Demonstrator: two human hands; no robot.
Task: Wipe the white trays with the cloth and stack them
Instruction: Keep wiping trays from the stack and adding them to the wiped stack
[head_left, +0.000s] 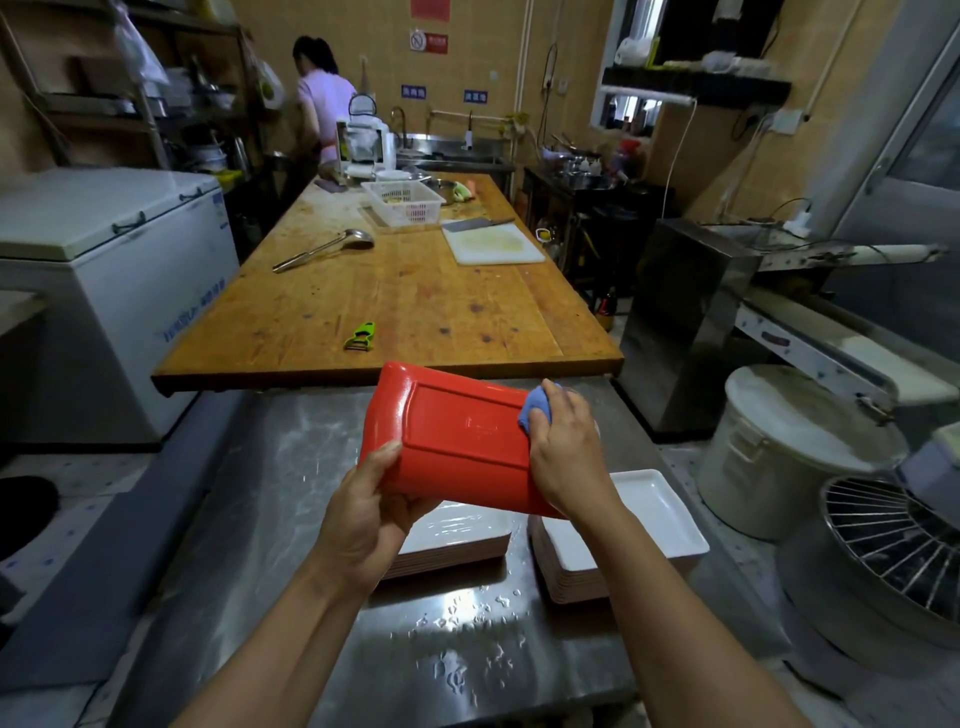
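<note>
The left hand (363, 514) grips the near corner of a tray (457, 436), held tilted in the air with its red underside up, thumb on top and fingers curled beneath. The right hand (563, 441) presses a bunched blue cloth (535, 410) against the tray's far right edge, fingers closed round it.

Directly below, two stacks of white trays sit on the steel worktop (291, 467): a left stack (457, 540), partly hidden by the held tray, and a right stack (649, 514).

The worktop is wet, with beads of water near the front edge. I'd guess a damp tray held by one corner could slip under the wiping pressure and drop onto the stacks.

Beyond, a wooden table (395, 296) carries a green peeler (360, 336), a ladle (324, 249) and a cutting board (491, 243); none obstructs.
</note>
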